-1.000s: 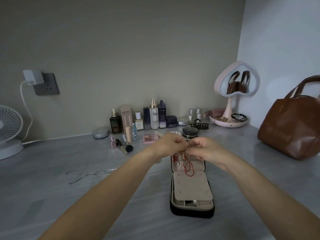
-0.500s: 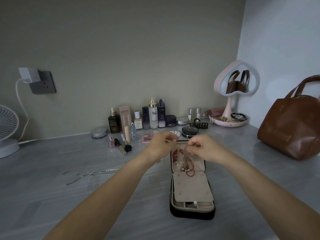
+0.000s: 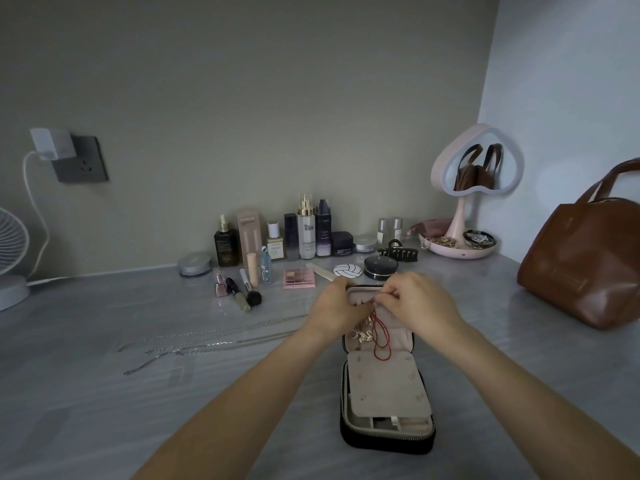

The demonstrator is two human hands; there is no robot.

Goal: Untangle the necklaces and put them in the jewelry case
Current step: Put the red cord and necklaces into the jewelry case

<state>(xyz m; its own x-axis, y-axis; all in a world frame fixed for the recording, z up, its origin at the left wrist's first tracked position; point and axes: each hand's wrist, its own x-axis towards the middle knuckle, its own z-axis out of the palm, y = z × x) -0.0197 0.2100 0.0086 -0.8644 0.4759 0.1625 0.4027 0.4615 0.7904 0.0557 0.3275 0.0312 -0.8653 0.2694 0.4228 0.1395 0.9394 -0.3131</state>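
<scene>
Gently, my left hand [image 3: 337, 304] and right hand [image 3: 420, 303] are pinching the red string necklace [image 3: 381, 337], holding it straight over the black zippered jewelry case [image 3: 388, 439].

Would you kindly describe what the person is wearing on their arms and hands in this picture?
No sleeves, watch or bracelet show: the left forearm and right forearm are bare to the frame's edge. The left hand and right hand are ungloved; rings are too blurred to tell.

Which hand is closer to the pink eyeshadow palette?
Left. The left hand sits just right of the palette; the right hand is farther right, beyond the left.
</scene>
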